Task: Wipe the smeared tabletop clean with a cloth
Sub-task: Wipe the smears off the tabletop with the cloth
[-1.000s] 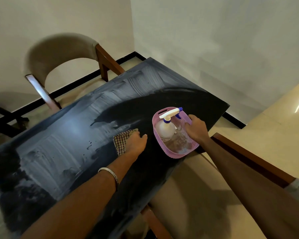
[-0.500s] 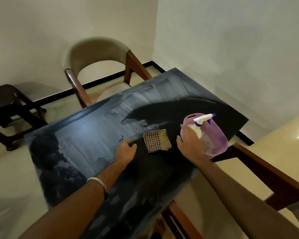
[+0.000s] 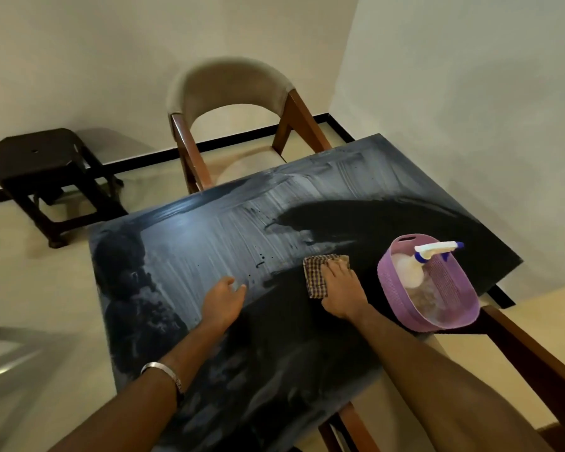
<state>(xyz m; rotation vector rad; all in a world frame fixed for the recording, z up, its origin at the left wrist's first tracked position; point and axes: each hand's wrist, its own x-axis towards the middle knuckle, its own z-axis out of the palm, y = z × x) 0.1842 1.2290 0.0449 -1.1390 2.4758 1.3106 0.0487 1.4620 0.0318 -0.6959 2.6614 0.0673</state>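
Since half a second ago, my right hand has left the basket and come down onto the cloth, while my left hand has slid away from the cloth toward the smear. The right hand lies flat on the cloth with fingers straight, pressing it to the bench and grasping nothing. The left hand rests released on the bench, fingers loosely spread, well apart from the cloth.

The cloth sits near the middle of the bench, right at the border between the dark, wiped part and the pale streaks. Everything turns on that border. The streaked area lies to the left of the cloth and beyond it, toward the far edge, so I judge the next stroke should push the cloth leftward and away from me. Its long axis runs roughly toward and away from me, so a sideways pass would sweep its full length. The right hand is already on it, and the left is nearer the smear but empty.

Count: one cloth, one basket holding one spray bottle, two chairs, one stool. More mottled smear lies at the bench's left end, so much of the wiping looks undone.
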